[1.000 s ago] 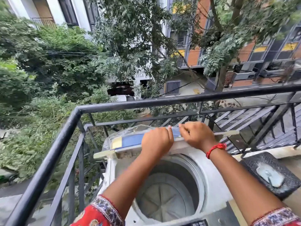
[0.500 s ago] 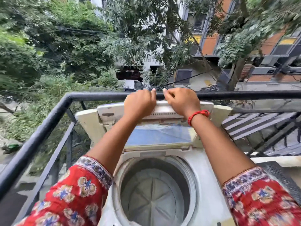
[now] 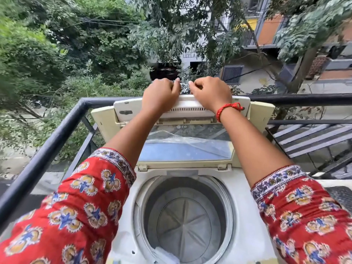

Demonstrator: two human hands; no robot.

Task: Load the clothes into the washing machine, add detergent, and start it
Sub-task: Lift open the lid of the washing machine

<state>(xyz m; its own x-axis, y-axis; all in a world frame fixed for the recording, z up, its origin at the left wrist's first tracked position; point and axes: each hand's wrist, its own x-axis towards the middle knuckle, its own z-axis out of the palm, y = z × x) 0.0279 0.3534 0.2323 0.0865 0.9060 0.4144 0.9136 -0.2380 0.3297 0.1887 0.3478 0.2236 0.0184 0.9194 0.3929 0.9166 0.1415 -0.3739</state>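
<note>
A white top-loading washing machine [image 3: 245,189] stands on a balcony right below me. Its folding lid [image 3: 182,149] is raised upright against the railing, with a blue tinted window and loose clear plastic film on it. Side by side, my left hand [image 3: 161,94] and my right hand [image 3: 211,94] both grip the lid's top edge. A red thread band circles my right wrist. The steel drum [image 3: 182,223] is open and holds no clothes. No clothes or detergent are in view.
A black metal railing [image 3: 57,138] runs along the left and back of the balcony. Behind it are trees, a street and buildings far below. Dark metal slats [image 3: 312,138] lie to the right, and a dark mesh surface [image 3: 341,195] sits at the right edge.
The lid has swung up from folded flat to standing upright, both hands rising with its edge. The view has moved closer, over the drum.
</note>
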